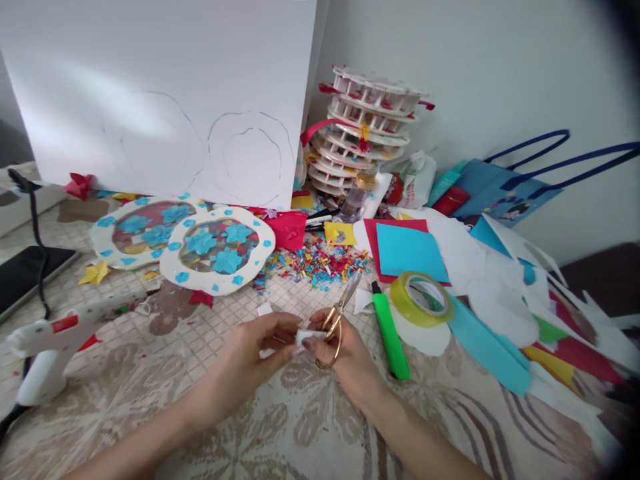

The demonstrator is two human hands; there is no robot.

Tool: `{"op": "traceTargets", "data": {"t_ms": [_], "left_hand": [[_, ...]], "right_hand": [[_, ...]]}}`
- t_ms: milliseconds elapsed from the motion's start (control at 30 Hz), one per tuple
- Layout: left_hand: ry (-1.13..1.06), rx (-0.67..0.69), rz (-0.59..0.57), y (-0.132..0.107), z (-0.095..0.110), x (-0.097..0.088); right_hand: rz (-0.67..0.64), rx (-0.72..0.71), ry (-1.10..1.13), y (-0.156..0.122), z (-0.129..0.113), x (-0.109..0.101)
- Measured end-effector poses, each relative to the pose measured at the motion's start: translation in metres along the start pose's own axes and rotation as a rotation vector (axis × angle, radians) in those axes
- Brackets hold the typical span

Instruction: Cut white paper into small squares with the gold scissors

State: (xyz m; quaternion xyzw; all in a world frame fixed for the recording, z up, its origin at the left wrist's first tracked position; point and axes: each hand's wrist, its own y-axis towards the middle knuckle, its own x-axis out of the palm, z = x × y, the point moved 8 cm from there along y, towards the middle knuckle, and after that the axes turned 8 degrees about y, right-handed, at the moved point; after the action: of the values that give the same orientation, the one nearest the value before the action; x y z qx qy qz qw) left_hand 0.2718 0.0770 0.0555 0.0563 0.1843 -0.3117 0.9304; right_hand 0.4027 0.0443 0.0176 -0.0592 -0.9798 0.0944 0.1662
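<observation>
From my remote seat, both bare hands meet low in the middle of the head view over a patterned tablecloth [300, 427]. The left hand [250, 353] is closed in a pinch on a small white paper scrap [303, 337], thumb and fingers narrow around it. The right hand [350, 357] grips gold scissors [337, 319] with its fingers through the loops. The blades point toward 1 o'clock, and I cannot tell whether they are parted. The scrap sits between the two hands, touching the right hand's fingertips, just at 7 o'clock of the scissor handles.

A green marker [391, 333] lies just beside the right hand at 3 o'clock. A yellow tape roll [421, 298] rests beyond it at 2 o'clock, on white paper. At 12 o'clock of the hands a heap of coloured confetti [320, 263] is spread. Two flower-shaped discs [217, 248] with blue paper blossoms overlap at 11 o'clock. A white glue gun [55, 340] stands well apart at 9 o'clock. Behind them a white board [160, 93] with pencilled outlines leans upright. A stack of white frames [367, 130] rises at 1 o'clock, and a blue bag [500, 190] stands by the wall at 2 o'clock.
</observation>
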Motion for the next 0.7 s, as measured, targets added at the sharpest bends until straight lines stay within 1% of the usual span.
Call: {"op": "traceTargets", "data": {"t_ms": [100,200,300,433,567,700], "left_hand": [[-0.196,-0.109,-0.06,0.003,-0.008,0.004],[-0.3,-0.175,-0.076,0.004,-0.014,0.007],[-0.334,-0.182,-0.056,0.004,-0.016,0.008],[-0.327,-0.171,-0.016,0.004,-0.015,0.007],[-0.308,-0.152,-0.001,0.003,-0.017,0.006],[-0.373,-0.17,-0.005,0.003,-0.02,0.007]], "right_hand": [[-0.012,0.018,0.035,0.001,0.002,0.001],[-0.034,0.025,0.07,0.001,0.005,0.002],[-0.054,0.012,0.055,0.0,0.006,0.003],[-0.068,-0.039,0.034,-0.001,0.001,0.005],[-0.046,-0.071,0.01,-0.002,-0.003,0.004],[-0.007,-0.083,0.006,-0.003,-0.002,0.001]]}}
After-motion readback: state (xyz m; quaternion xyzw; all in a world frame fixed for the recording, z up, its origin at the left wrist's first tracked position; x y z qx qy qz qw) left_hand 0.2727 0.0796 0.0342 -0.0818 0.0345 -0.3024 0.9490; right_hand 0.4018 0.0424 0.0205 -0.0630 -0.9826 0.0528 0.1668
